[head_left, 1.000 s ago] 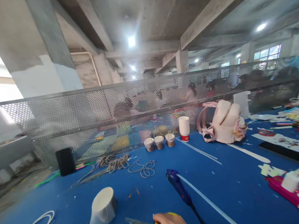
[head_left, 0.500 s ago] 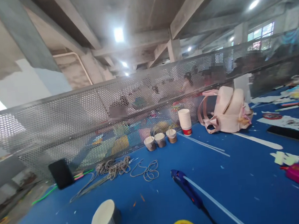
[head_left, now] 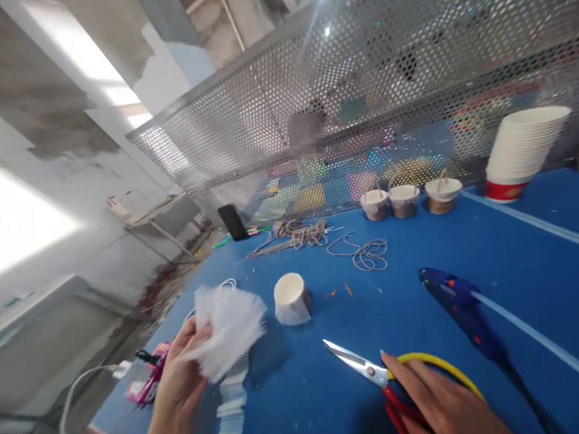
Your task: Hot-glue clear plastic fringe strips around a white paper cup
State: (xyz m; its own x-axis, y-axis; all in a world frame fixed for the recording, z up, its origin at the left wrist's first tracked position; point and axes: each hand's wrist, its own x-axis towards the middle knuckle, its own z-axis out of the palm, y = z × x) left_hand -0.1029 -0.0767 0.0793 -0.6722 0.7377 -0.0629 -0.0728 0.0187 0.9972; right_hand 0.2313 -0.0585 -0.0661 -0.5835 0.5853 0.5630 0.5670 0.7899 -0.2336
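My left hand (head_left: 182, 379) is closed on a white fringed paper piece (head_left: 228, 329), lifted over the near left corner of the blue table (head_left: 524, 272). My right hand (head_left: 442, 405) rests on the table with its fingers laid flat over the red and yellow handles of the scissors (head_left: 377, 374). The scissors lie flat with their blades pointing left. A white paper cup cut into a fringe (head_left: 290, 299) stands upside down just beyond both hands. A blue glue gun (head_left: 464, 307) lies to the right of the scissors.
Coiled twine (head_left: 316, 236) lies at the back. Three small wrapped cups (head_left: 403, 200) and a stack of paper cups (head_left: 522, 148) stand before the perforated metal screen (head_left: 369, 77). A black phone (head_left: 232, 221) leans there. A pink power strip (head_left: 147, 382) and white cable sit at the left edge.
The view has swung down and left. My left hand has come into view with the fringed paper. My right hand has moved onto the scissors' handles, and the scissors now show in full.
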